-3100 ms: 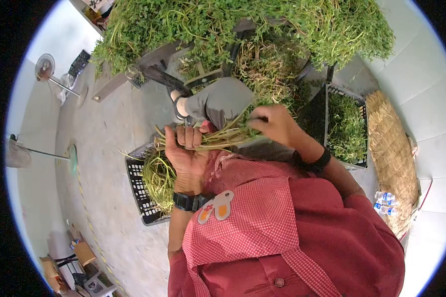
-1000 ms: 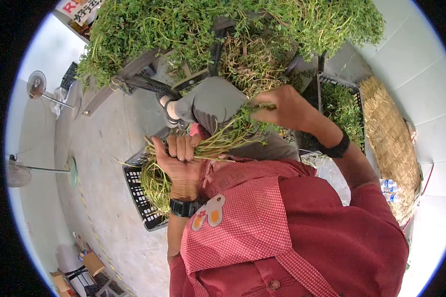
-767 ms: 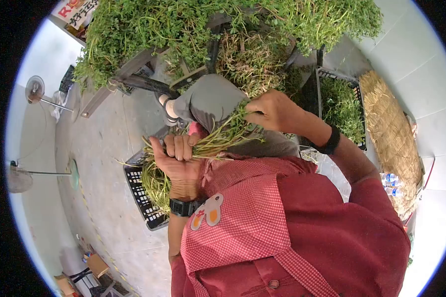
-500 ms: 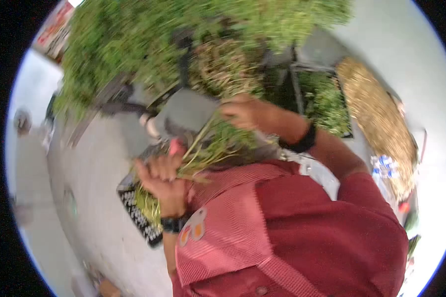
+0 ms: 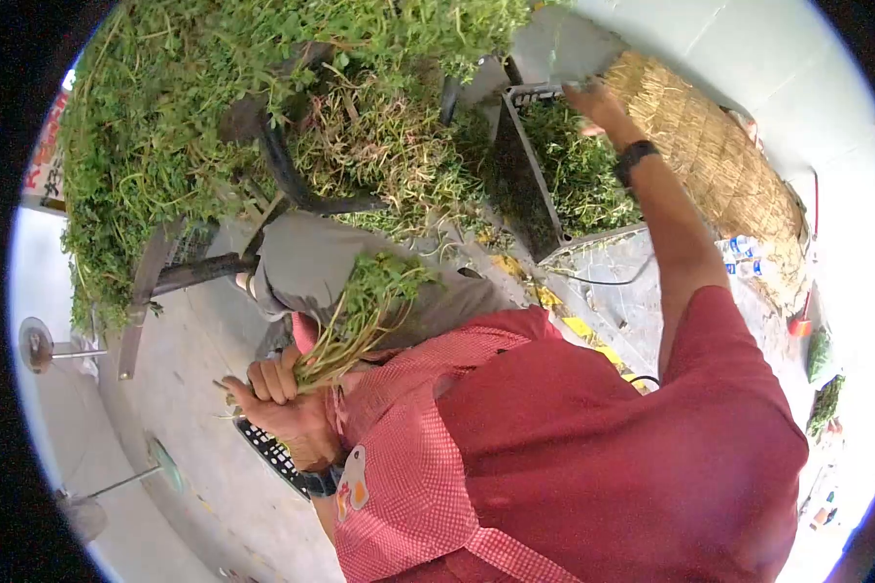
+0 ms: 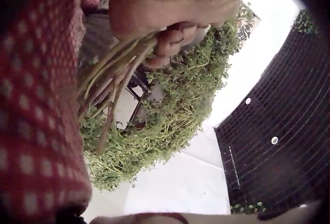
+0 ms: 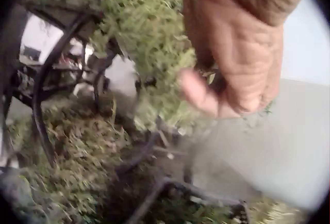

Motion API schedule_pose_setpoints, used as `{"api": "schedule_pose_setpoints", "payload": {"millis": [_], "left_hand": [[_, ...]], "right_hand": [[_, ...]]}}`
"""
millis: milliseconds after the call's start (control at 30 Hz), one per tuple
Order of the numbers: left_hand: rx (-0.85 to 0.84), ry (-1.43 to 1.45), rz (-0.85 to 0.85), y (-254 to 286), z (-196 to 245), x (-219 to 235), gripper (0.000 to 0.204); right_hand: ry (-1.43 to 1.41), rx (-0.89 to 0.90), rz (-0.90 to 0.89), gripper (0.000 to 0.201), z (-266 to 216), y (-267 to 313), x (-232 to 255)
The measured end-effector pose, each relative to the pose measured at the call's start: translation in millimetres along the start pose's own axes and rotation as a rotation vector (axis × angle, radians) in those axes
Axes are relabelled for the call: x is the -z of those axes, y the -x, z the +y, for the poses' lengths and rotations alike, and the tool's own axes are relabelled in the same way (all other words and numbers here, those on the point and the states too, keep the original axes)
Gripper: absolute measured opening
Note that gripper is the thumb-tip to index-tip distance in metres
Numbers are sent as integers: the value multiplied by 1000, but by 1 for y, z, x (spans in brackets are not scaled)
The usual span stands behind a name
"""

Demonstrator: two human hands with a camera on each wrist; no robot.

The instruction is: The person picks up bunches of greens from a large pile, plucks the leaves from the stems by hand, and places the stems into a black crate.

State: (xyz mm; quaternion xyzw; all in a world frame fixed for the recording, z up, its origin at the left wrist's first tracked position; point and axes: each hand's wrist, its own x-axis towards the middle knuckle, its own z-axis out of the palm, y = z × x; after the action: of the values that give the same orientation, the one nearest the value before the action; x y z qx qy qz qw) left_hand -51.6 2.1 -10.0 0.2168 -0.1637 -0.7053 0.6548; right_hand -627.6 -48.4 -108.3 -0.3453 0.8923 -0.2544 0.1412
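Note:
In the head view my left hand [image 5: 284,403] grips a bunch of leafy greens [image 5: 352,335] by the stems in front of the apron, with leaves fanning up and right. The left wrist view shows the curled fingers [image 6: 167,46] round the cut ends of several stems [image 6: 116,74]. My right hand [image 5: 603,112] is stretched out over the black crate [image 5: 530,160] of greens at the back right. In the right wrist view its thumb and fingers are curled together, with wisps of a thin green sprig [image 7: 269,108] showing past them; most of the sprig is hidden.
A table heaped with leafy greens [image 5: 194,87] stands ahead. Below it lies a pile of trimmed stems [image 5: 379,146]. A rolled straw mat [image 5: 700,146] and water bottles [image 5: 742,255] are at right. Another black crate [image 5: 272,457] sits partly hidden under my left arm.
My right hand has left the bunch and swung right and away to above the crate. The left hand keeps its grip on the bunch. The head view has turned right.

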Motion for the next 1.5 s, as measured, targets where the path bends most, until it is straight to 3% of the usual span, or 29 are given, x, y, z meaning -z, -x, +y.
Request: {"api": "schedule_pose_setpoints", "payload": {"millis": [33,67,100,133,167,200,267,300,333,400,467,533,633,733,767,800,867,900,1000,1100,1367,1500], "left_hand": [[-48,-44,125,1,0,-4,52],[15,-42,123,0,1,-2,52],[72,-40,126,-2,3,0,52],[119,-72,142,0,2,-6,52],[179,-104,152,2,0,-12,54],[162,-115,162,2,0,-13,54],[203,-219,246,0,0,-13,57],[204,-212,138,-1,2,0,56],[197,-210,140,-2,3,5,56],[192,-204,84,-5,5,12,56],[201,-184,107,-2,7,8,53],[191,-146,-14,-3,7,12,49],[202,-103,0,1,9,10,43],[190,-9,2,2,10,11,41],[199,56,10,4,9,13,40],[192,56,14,5,9,16,40],[207,150,-154,1,8,18,40],[206,138,-84,2,8,16,40],[200,184,-90,3,6,13,40],[181,210,-83,0,5,20,41],[169,92,-79,-2,6,17,43],[182,-42,-80,-2,6,14,44]], "right_hand": [[204,175,143,42,87,-56,-34],[-15,428,-148,52,141,-124,-54],[-440,244,-184,48,59,-31,-9],[43,250,-170,40,-5,21,23],[-63,89,-190,39,12,-20,-9],[-73,99,-207,39,5,-19,-21],[-399,869,-501,42,-2,-17,-31],[-703,643,-690,39,-27,7,-30],[-991,393,-869,37,-74,50,-26],[-311,954,-630,28,-149,114,-17],[-425,921,-794,21,-197,179,-4],[-332,1236,-835,23,-220,223,-2],[-357,1357,-949,26,-227,254,-24],[-196,1384,-841,26,-234,262,-38],[-134,1269,-883,27,-234,266,-35],[-135,1275,-889,27,-234,268,-37],[-255,1449,-836,29,-233,267,-44],[-257,1446,-837,29,-232,266,-46],[-76,1389,-927,36,-228,264,-51],[-35,1443,-795,31,-227,266,-54],[-301,1640,-641,22,-243,254,-46],[-113,1581,-656,20,-251,251,-32]]}}
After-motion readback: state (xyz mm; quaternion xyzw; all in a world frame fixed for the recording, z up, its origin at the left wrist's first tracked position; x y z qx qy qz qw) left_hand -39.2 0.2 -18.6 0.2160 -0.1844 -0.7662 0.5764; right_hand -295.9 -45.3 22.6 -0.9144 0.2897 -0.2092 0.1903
